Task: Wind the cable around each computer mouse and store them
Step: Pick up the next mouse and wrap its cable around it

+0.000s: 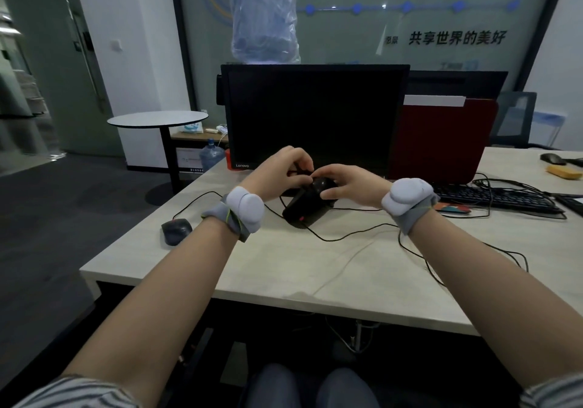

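Observation:
My right hand (350,183) grips a black mouse (322,186) held just above the desk in front of the monitor. My left hand (280,168) pinches that mouse's thin black cable (299,171) right beside it. Directly below the hands lies a dark rounded object (301,212) with a small red mark; I cannot tell what it is. A second dark mouse (176,231) rests near the desk's left edge, its cable (202,198) trailing toward the middle. A third mouse (553,158) sits at the far right.
A black monitor (315,114) stands behind the hands, a red divider (441,142) to its right. A black keyboard (492,198) and loose cables (410,246) lie on the right of the pale desk (284,269). A yellow block (564,172) is far right.

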